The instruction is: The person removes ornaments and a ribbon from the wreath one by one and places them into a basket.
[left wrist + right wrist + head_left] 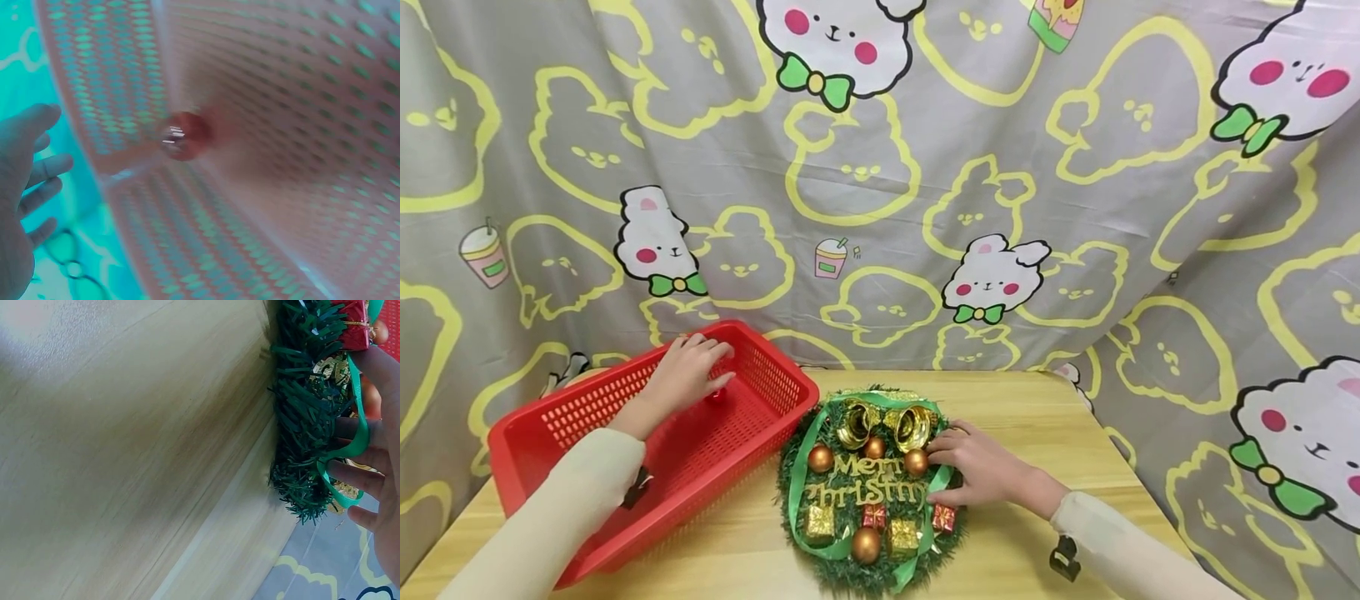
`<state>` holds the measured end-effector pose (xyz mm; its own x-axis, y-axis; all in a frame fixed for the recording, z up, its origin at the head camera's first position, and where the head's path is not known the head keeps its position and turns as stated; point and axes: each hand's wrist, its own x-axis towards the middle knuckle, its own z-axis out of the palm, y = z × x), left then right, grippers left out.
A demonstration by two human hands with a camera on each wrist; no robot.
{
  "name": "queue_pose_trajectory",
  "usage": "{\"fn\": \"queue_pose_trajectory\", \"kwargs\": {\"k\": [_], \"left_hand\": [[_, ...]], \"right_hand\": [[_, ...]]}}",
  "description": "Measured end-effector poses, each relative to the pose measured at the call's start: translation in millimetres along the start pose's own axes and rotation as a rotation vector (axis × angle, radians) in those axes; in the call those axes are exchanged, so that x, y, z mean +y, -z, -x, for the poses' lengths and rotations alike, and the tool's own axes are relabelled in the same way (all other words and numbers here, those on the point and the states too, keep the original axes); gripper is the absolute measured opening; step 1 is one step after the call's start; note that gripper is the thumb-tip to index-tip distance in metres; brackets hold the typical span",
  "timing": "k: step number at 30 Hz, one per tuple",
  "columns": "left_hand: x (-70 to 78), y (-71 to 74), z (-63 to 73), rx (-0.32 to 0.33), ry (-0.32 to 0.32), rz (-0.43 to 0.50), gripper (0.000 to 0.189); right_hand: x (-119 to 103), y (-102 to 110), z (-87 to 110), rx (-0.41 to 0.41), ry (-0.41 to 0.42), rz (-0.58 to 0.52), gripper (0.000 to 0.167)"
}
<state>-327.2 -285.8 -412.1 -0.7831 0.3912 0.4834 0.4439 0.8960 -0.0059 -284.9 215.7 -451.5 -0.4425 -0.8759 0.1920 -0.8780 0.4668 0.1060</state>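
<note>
My left hand is over the far end of a red perforated basket, its fingers spread and holding nothing. Below it a shiny red ball lies in a corner of the basket, mostly hidden by the hand in the head view. On the table, a green Christmas wreath carries gold bells, copper-coloured balls, small gift boxes, a green ribbon and gold "Merry Christmas" lettering. Against its right edge rests my right hand, fairly straight fingers touching the ribbon and greenery.
The basket stands at an angle on the left of the wooden table, close beside the wreath. A grey curtain with cartoon rabbits hangs behind the table and along its sides.
</note>
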Motion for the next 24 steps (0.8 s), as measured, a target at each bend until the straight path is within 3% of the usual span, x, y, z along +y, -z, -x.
{"fn": "queue_pose_trajectory", "kwargs": {"k": [5,11,16,24], "left_hand": [[22.6,23.7,-17.4,0.073,-0.051,0.03,0.033],[56.7,42.0,-29.6,0.12,-0.163,0.027,0.036],[92.0,47.9,-34.9,0.143,-0.291,0.029,0.036],[144.2,45.3,-37.5,0.164,-0.486,0.04,0.033]], "right_hand": [[-0.8,2.9,-0.5,0.007,-0.003,0.019,0.058],[-3.1,3.8,0.4,-0.016,-0.003,0.02,0.058],[-4.3,5.0,-0.2,-0.028,-0.004,0.023,0.057],[-3.9,4.6,0.4,-0.033,0.005,0.024,0.057]]}}
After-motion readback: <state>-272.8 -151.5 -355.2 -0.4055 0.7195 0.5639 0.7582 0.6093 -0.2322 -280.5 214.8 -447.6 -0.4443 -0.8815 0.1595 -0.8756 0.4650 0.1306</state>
